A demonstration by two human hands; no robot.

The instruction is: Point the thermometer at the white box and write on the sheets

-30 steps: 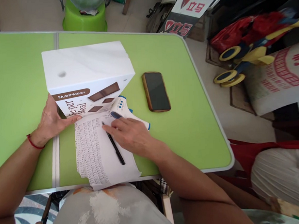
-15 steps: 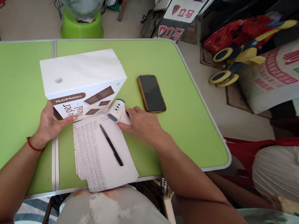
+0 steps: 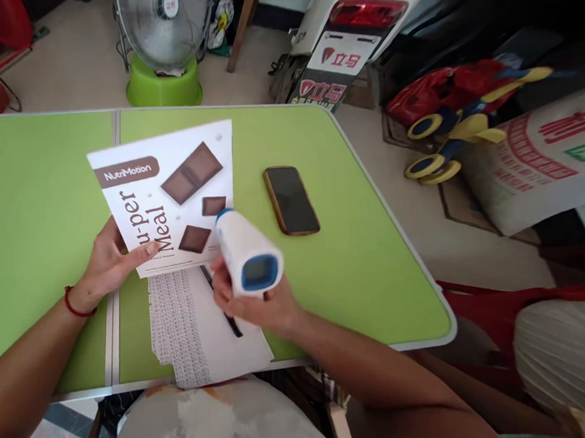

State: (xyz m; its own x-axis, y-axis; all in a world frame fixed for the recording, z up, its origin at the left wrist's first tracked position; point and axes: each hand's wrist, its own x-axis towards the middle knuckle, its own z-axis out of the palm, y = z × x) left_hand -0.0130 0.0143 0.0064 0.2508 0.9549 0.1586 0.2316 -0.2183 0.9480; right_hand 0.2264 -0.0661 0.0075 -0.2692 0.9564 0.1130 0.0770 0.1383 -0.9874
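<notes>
My left hand [image 3: 112,258] grips the lower left corner of a white NutriMotion box [image 3: 187,143], thumb across its printed front. The front, with brown chocolate pieces on it, faces me. In my right hand [image 3: 259,308] is a white and blue infrared thermometer [image 3: 247,245], fingers wrapped round its handle. Its small screen points toward me and its far end is by the box's lower right edge. Below the box lie handwritten sheets of paper [image 3: 180,327]. A black pen [image 3: 232,324] rests on them, partly hidden by my right hand.
A phone in a brown case [image 3: 294,202] lies right of the box on the green folding table [image 3: 366,274]. Beyond the table stand a fan [image 3: 166,27] on a green stool [image 3: 163,88] and a scooter [image 3: 334,59]. Another person's pale clothing [image 3: 566,346] shows at lower right.
The box has tilted, so its front faces me and its top is out of sight. My right hand has turned the thermometer, bringing its screen toward me. The view has shifted slightly upward.
</notes>
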